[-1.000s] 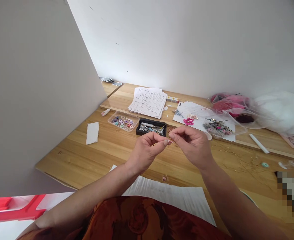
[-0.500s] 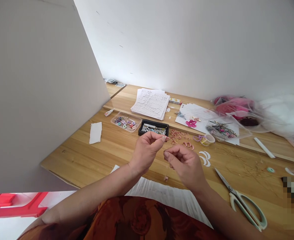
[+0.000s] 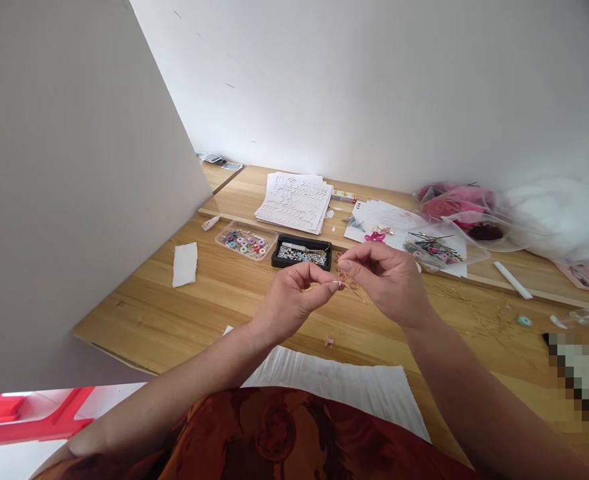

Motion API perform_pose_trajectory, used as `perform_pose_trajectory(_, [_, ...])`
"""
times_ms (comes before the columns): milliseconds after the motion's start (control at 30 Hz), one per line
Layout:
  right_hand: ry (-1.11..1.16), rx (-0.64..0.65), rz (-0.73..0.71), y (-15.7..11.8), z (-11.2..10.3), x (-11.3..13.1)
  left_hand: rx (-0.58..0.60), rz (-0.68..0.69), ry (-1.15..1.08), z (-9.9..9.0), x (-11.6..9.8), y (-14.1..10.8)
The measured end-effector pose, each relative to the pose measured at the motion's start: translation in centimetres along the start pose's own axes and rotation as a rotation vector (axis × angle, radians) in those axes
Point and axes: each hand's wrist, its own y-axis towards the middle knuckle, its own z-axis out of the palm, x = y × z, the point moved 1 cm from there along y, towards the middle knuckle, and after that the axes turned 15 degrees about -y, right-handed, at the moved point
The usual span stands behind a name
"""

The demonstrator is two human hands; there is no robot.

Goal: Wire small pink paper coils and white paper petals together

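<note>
My left hand [image 3: 287, 300] is pinched shut on a small piece with a thin gold wire [image 3: 359, 297] jutting out to the right of its fingertips. Just above and to the right of it, my right hand [image 3: 391, 280] has thumb and forefinger pressed together; what sits between them, possibly a fine thread, is too small to make out. The two sets of fingertips nearly touch. Beyond them is a black tray [image 3: 301, 252] of silvery beads with a white-handled tool. The pink curved pieces on the table are largely hidden behind my right hand.
A clear box [image 3: 247, 240] holds coloured spools. Paper sheets [image 3: 294, 200], a plastic bag of hairpins [image 3: 434, 250] and pink bags [image 3: 459, 207] lie farther back. A white cloth [image 3: 334, 373] is near my body. Loose gold wires [image 3: 479, 307] lie right.
My right hand has moved up and slightly right, from below the left fingertips to just above them. My right arm now covers the scissors and white crescents. The view has shifted slightly.
</note>
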Motion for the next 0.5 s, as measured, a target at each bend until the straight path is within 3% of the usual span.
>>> perform_pose_trajectory(167, [0.366,0.152,0.295,-1.8,2.6,-2.3,-0.097,0.093,-0.069,-0.4,0.4,0.3])
perform_pose_trajectory(267, [0.399,0.198,0.365,-3.8,3.6,-2.0,-0.172,0.094,-0.083,-0.6,0.9,0.5])
perform_pose_trajectory(367, [0.151,0.110,0.219,-5.4,3.2,-0.5,-0.202,0.096,-0.045,-0.7,1.2,0.6])
perform_pose_trajectory(500, [-0.351,-0.129,-0.165,-5.7,1.2,2.0,-0.195,0.094,0.017,-0.6,1.2,0.5])
